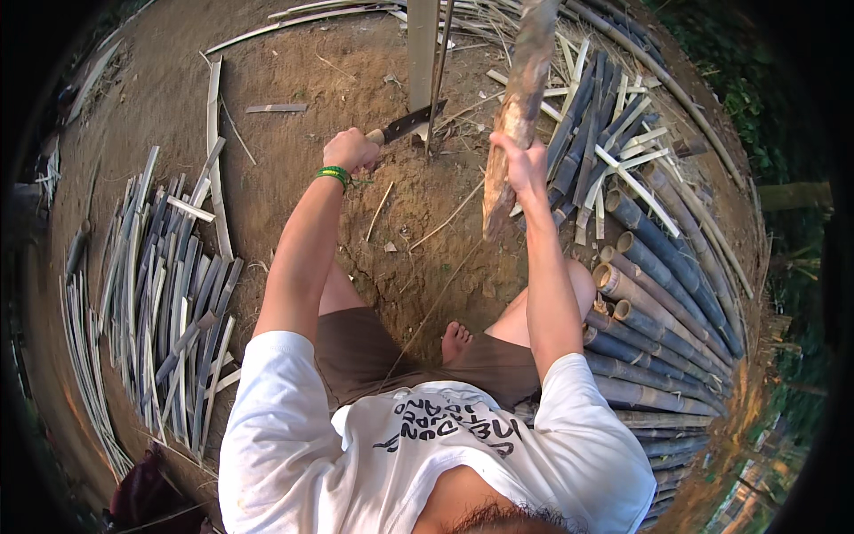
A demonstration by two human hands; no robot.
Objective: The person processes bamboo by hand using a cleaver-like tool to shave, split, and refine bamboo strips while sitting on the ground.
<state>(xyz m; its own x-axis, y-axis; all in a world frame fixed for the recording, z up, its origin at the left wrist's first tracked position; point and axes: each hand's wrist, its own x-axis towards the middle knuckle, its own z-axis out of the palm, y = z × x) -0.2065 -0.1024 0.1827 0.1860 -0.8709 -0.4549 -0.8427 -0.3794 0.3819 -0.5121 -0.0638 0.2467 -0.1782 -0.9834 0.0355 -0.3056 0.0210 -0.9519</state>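
My left hand (353, 149), a green and yellow band at its wrist, is closed around the pale wooden handle of a machete (411, 124). Its dark blade points away to the right and crosses an upright bamboo piece (422, 55) near that piece's lower end. A thin dark strip (441, 53) rises along the bamboo's right side; whether the two are still joined I cannot tell. My right hand (525, 167) grips a thick, rough wooden club (527, 76), held upright with its top beyond the upper edge of the view. Club and blade are apart.
Bundled split bamboo strips (165, 294) lie on the left. More loose strips (592, 133) are heaped at the right, above a stack of whole bamboo poles (658, 329) beside my right leg. One long strip (214, 151) lies on the bare earth (294, 160). My bare foot (456, 342) shows below.
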